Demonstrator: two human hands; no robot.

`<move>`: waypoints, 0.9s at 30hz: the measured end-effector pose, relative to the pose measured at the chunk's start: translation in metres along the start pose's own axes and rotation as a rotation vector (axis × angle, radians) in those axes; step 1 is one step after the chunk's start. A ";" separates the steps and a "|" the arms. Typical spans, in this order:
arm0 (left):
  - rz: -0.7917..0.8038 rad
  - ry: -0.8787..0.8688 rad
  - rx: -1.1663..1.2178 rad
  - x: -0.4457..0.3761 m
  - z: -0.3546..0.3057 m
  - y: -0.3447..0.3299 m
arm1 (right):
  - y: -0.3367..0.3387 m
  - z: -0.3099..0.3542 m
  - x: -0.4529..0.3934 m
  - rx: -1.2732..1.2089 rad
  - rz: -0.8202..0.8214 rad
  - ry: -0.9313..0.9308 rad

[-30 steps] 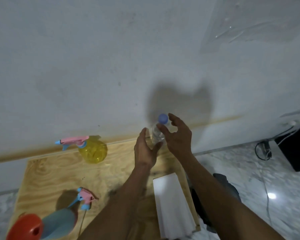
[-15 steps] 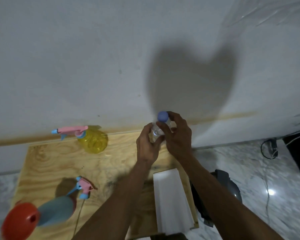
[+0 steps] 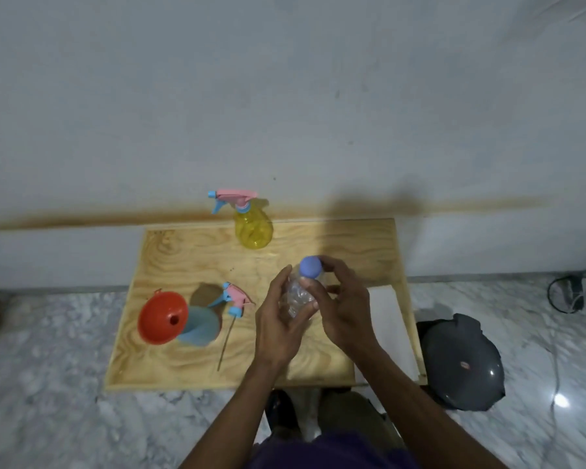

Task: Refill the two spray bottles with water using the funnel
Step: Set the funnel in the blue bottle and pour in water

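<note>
A clear water bottle [image 3: 294, 297] with a blue cap [image 3: 311, 266] is held upright over the wooden board [image 3: 197, 258]. My left hand [image 3: 277, 319] grips its body from the left. My right hand [image 3: 339, 306] curls round the neck just under the cap. A yellow spray bottle [image 3: 253, 228] with a pink and blue trigger head stands at the board's far edge. A teal spray bottle [image 3: 200, 328] stands at the left with an orange funnel [image 3: 162, 316] in its neck. Its detached pink trigger head [image 3: 236, 297] with a thin tube lies beside it.
A white flat box [image 3: 388, 330] lies on the board's right side, partly under my right arm. A dark grey round object [image 3: 460, 363] sits on the marble floor to the right. Black cables [image 3: 565, 294] lie at the far right. A grey wall stands behind the board.
The view tilted down, so the board and both spray bottles now sit mid-frame. Both hands have drawn the water bottle nearer to me, and my right hand has closed round its neck.
</note>
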State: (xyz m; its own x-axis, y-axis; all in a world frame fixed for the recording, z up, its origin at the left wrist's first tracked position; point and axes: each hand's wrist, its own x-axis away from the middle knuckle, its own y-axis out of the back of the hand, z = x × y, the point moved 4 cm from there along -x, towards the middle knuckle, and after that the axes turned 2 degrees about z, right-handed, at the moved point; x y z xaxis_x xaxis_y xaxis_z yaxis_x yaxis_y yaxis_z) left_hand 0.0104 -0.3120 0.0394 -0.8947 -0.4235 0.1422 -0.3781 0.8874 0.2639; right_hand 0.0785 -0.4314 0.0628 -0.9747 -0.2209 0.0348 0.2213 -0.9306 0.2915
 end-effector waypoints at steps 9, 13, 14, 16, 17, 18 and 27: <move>-0.003 0.060 0.032 0.053 0.036 0.047 | -0.046 0.001 0.067 0.009 0.035 0.010; 0.042 0.115 0.035 0.058 0.045 0.048 | -0.050 0.003 0.081 0.049 0.029 0.031; 0.042 0.117 0.022 0.058 0.045 0.048 | -0.049 0.003 0.083 0.058 0.027 0.032; 0.036 0.085 0.002 0.058 0.049 0.044 | -0.047 0.002 0.085 0.089 0.023 0.039; 0.031 0.079 0.012 0.059 0.052 0.042 | -0.045 0.001 0.086 0.108 0.022 0.043; 0.028 0.067 -0.014 0.060 0.051 0.040 | -0.042 0.002 0.087 0.123 0.022 0.048; 0.030 0.001 -0.134 0.063 0.038 0.026 | -0.024 0.011 0.082 0.130 -0.026 0.072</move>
State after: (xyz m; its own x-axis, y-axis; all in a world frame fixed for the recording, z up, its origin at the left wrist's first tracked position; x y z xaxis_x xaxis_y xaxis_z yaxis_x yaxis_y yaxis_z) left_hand -0.0644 -0.3087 0.0184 -0.9050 -0.3970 0.1530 -0.3156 0.8676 0.3843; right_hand -0.0075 -0.4242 0.0697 -0.9742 -0.2219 -0.0421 0.1853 -0.8916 0.4131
